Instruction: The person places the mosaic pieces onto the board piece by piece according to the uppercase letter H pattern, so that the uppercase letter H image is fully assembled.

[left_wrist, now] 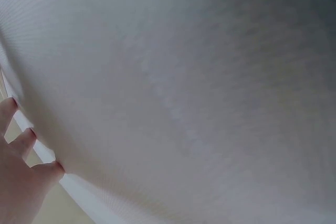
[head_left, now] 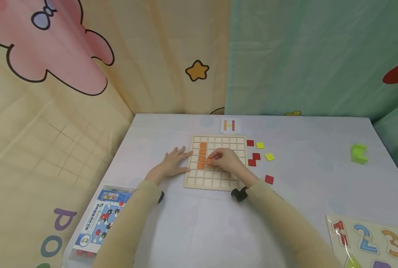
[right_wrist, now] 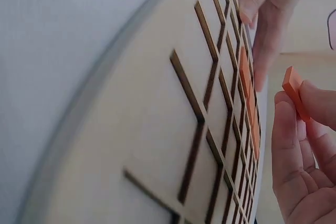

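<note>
A square wooden grid board [head_left: 215, 183] lies on the table, with several orange tiles [head_left: 202, 151] in one column at its left part. My right hand [head_left: 227, 160] is over the board just right of that column. In the right wrist view its thumb and fingers pinch another orange square tile [right_wrist: 294, 88], held up off the grid. My left hand [head_left: 169, 164] rests at the board's left edge with fingers spread and fingertips at the rim. The left wrist view shows mostly tablecloth, with part of that hand at the lower left.
Loose red tiles [head_left: 256, 156] and yellow tiles [head_left: 269, 157] lie right of the board. Behind it is a pattern card [head_left: 231, 125]. A boxed model set [head_left: 101, 219] sits at left, a number puzzle [head_left: 366, 238] at lower right, a green piece [head_left: 358, 153] far right.
</note>
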Demonstrator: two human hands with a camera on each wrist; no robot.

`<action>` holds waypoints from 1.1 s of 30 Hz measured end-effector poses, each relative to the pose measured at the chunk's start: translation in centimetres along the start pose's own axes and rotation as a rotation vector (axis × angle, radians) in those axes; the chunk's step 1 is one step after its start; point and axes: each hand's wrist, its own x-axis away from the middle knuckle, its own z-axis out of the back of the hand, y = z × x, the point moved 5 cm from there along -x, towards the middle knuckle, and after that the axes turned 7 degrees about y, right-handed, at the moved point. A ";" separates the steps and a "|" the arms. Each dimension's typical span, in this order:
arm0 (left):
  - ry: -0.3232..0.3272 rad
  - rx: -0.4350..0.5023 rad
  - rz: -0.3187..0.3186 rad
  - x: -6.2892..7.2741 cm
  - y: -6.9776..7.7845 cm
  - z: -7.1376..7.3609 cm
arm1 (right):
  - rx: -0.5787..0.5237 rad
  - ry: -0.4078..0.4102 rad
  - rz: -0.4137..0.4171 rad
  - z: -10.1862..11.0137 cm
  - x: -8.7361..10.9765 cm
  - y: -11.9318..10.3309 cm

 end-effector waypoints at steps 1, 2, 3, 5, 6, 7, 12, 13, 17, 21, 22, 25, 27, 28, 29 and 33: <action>0.001 0.003 -0.002 0.0 0.0 0.0 | 0.004 -0.013 0.003 -0.6 0.1 -0.1; -0.002 0.004 -0.001 0.1 0.0 0.0 | -0.001 -0.026 0.002 -1.1 0.2 -0.2; -0.004 0.005 -0.002 0.1 0.1 0.0 | -0.006 -0.034 0.000 -1.5 0.3 -0.3; -0.005 0.013 -0.006 0.3 0.2 0.1 | -0.013 -0.047 -0.003 -2.2 0.4 -0.4; -0.005 0.016 -0.010 0.3 0.3 0.2 | -0.011 -0.053 -0.004 -2.5 0.5 -0.5; -0.004 0.020 -0.013 0.3 0.3 0.2 | -0.005 -0.057 0.000 -2.8 0.6 -0.5; -0.002 0.027 -0.022 0.4 0.4 0.4 | 0.027 -0.065 0.045 -3.8 0.8 -0.8; -0.002 0.027 -0.022 0.4 0.4 0.4 | 0.042 -0.062 0.057 -3.9 0.8 -0.9; 0.000 0.019 -0.026 0.3 0.3 0.3 | 0.107 -0.051 0.109 -4.5 0.8 -1.0; 0.009 0.018 -0.028 0.1 0.0 0.1 | 0.159 -0.040 0.140 -4.7 0.9 -1.3; 0.012 0.020 -0.028 0.0 0.0 0.1 | 0.167 -0.040 0.141 -4.7 0.9 -1.4; 0.014 0.022 -0.029 -0.1 0.0 0.1 | 0.188 -0.039 0.140 -4.8 0.9 -1.5; 0.016 0.022 -0.025 -0.1 0.0 0.1 | 0.197 -0.040 0.140 -4.9 1.0 -1.6; 0.012 0.024 -0.021 0.0 0.0 0.2 | 0.200 -0.039 0.140 -5.0 1.0 -1.6; 0.012 0.023 -0.020 0.0 0.0 0.2 | 0.204 -0.036 0.142 -5.0 1.1 -1.7; 0.013 0.017 -0.021 0.1 0.1 0.2 | 0.237 -0.019 0.156 -5.0 1.4 -1.9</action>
